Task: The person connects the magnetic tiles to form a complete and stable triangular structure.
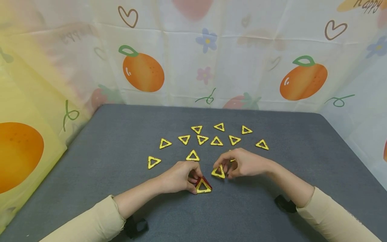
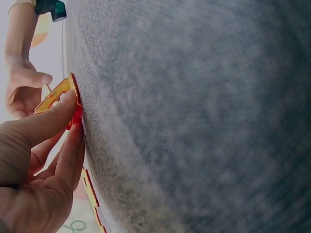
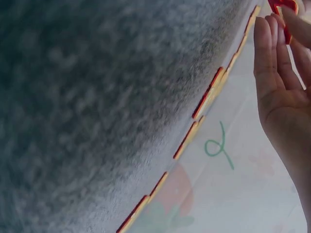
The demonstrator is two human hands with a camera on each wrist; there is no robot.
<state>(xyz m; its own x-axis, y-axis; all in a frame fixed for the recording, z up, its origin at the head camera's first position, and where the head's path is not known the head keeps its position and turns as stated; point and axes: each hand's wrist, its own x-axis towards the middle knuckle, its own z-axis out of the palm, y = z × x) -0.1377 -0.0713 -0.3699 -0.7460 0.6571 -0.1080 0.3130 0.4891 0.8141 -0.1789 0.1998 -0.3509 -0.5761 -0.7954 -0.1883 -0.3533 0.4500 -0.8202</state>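
Observation:
Near the middle of the table my left hand (image 1: 182,176) pinches a small upright piece made of triangular magnetic tiles (image 1: 204,191), yellow with red edges. In the left wrist view, thumb and fingers grip these joined tiles (image 2: 51,97) low against the tabletop. My right hand (image 1: 245,163), just to the right, pinches a single yellow triangular tile (image 1: 218,175) by its upper part, tilted and apart from the joined tiles. Behind the right fingers another yellow tile is mostly hidden. The right wrist view shows the right hand (image 3: 282,97) at its edge.
Several loose yellow triangular tiles lie flat beyond the hands, among them one tile (image 1: 192,159) close behind the left hand and another (image 1: 153,162) farther left. The grey tabletop (image 1: 121,127) meets a printed cloth (image 1: 181,67) at the back and sides.

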